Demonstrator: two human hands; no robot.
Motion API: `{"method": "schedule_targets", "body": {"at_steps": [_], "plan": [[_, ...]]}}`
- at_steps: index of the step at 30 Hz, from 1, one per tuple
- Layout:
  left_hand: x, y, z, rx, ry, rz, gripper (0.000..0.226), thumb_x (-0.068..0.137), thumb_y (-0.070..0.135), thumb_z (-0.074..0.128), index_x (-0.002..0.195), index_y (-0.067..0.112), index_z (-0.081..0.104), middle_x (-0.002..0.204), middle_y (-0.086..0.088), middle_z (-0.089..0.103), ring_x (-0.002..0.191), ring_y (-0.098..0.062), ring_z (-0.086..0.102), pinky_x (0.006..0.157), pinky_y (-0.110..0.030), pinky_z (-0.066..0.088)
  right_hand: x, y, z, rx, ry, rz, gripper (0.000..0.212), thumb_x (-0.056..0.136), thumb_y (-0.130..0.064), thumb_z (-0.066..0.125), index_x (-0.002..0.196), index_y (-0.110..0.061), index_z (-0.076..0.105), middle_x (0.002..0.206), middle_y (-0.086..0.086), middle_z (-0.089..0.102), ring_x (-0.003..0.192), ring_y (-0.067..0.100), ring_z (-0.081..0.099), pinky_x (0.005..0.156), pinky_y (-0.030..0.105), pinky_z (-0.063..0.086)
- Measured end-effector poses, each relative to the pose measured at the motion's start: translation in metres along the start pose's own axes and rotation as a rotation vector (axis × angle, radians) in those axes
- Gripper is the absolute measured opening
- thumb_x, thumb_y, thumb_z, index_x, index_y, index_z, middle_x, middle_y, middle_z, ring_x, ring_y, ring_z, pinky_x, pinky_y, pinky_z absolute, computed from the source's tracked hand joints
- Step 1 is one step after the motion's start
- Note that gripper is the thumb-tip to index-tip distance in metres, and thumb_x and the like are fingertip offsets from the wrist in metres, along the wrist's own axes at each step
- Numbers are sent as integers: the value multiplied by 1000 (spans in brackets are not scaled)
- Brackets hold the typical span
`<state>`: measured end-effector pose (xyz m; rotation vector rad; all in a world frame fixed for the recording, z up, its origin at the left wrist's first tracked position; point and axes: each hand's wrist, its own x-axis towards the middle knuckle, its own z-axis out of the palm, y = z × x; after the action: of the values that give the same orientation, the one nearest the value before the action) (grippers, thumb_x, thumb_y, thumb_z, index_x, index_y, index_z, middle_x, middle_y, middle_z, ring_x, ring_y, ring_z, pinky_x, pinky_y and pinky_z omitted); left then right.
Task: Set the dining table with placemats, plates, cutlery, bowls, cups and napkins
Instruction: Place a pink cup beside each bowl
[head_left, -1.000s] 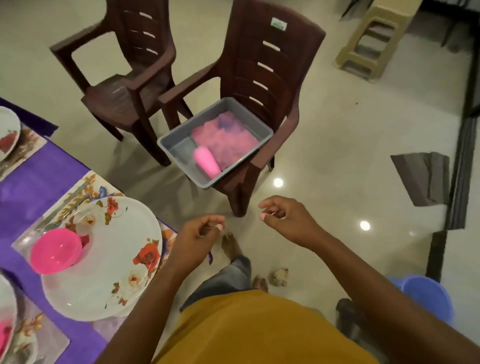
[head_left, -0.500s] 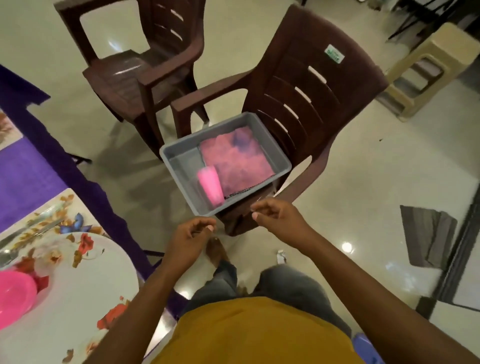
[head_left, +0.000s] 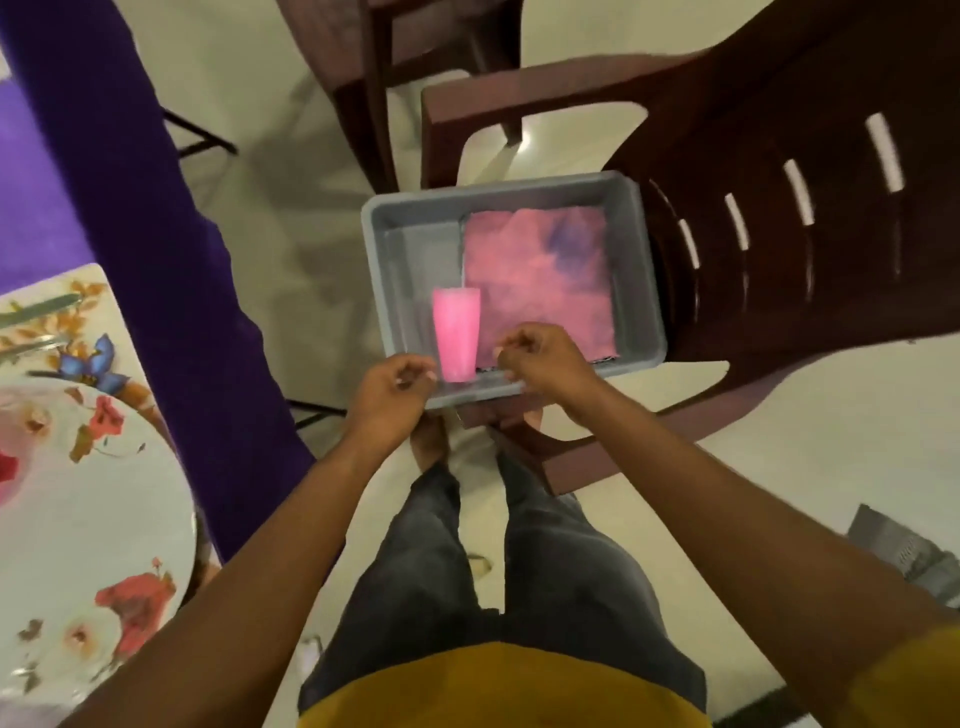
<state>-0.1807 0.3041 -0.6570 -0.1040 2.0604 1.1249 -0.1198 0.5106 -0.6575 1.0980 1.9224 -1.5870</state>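
Observation:
A grey tub (head_left: 395, 249) rests on the seat of a brown plastic chair (head_left: 769, 156). Inside it lie a pink cup (head_left: 456, 340) on its side and a folded pink napkin (head_left: 540, 280). My left hand (head_left: 389, 400) hovers at the tub's near rim, left of the cup, fingers curled with nothing in them. My right hand (head_left: 545, 366) is at the near rim just right of the cup, fingers curled too. A floral plate (head_left: 93, 519) sits on a floral placemat (head_left: 78, 312) at the left, on the purple tablecloth (head_left: 156, 260).
A second brown chair (head_left: 415, 47) stands behind the first. Cutlery (head_left: 36, 312) lies on the placemat above the plate. My legs and feet stand between the table edge and the chair. A grey mat (head_left: 904, 556) lies on the floor at the right.
I have stepped closer to the chair and the view has tilted down. Both hands have moved forward to the tub's near rim beside the cup. The pink bowl has left the view.

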Motion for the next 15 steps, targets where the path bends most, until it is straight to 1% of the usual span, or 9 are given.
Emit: {"method": "schedule_targets", "body": {"at_steps": [2,3,5,6,8,10,12,14,15], "plan": [[25,-2,16,-31,57,-72,15,100,14,64,112,18,73,105,9,69,105,-19,67,93,-37,56,41,4,5,-32,-39,20,7,91,-10,71,91,-16,73,91,8,73,82,22,68,83,43,60],[37,-1,23,-50,79,-102,16,100,13,63,112,18,72,105,8,68,105,-20,67,94,-38,56,59,7,8,-46,-51,26,7,90,-10,72,96,-13,73,91,10,73,81,23,68,86,48,61],[66,-5,41,-91,139,-167,14,99,13,63,110,19,70,107,2,69,101,-20,67,92,-39,58,99,15,16,-89,-72,51,20,87,-12,75,106,-7,73,95,13,73,85,28,70,88,53,60],[81,-9,50,-97,163,-189,14,99,13,64,110,18,70,109,-1,70,100,-20,66,88,-36,58,118,21,20,-105,-73,54,24,85,-14,76,108,-7,72,100,13,73,90,31,72,89,53,59],[108,-14,61,-101,165,-219,20,100,14,64,119,12,67,117,-5,69,104,-20,65,76,-23,53,144,27,27,-108,-55,51,26,85,-17,75,110,-11,70,106,9,73,100,30,71,93,46,59],[136,-21,67,-122,154,-254,27,100,15,65,126,8,62,121,-6,66,109,-22,65,70,-18,48,167,30,32,-85,-35,38,26,85,-19,73,109,-19,63,103,2,70,101,26,69,90,41,58],[159,-27,71,-134,159,-271,25,98,18,69,120,13,59,120,-6,66,108,-23,65,75,-25,53,183,35,34,-58,-39,0,29,85,-22,73,109,-25,57,100,-3,68,99,24,69,88,42,59],[175,-32,73,-150,161,-258,26,96,21,72,118,19,58,119,-4,68,110,-24,67,87,-35,58,195,40,37,-8,-52,-8,33,84,-24,74,112,-26,56,105,-1,69,101,23,70,89,46,60],[181,-33,73,-156,153,-253,29,95,22,73,120,21,58,121,-4,68,110,-23,68,89,-37,59,200,41,38,27,-64,4,34,85,-24,75,114,-24,57,107,-1,69,101,23,70,89,47,60]]}}
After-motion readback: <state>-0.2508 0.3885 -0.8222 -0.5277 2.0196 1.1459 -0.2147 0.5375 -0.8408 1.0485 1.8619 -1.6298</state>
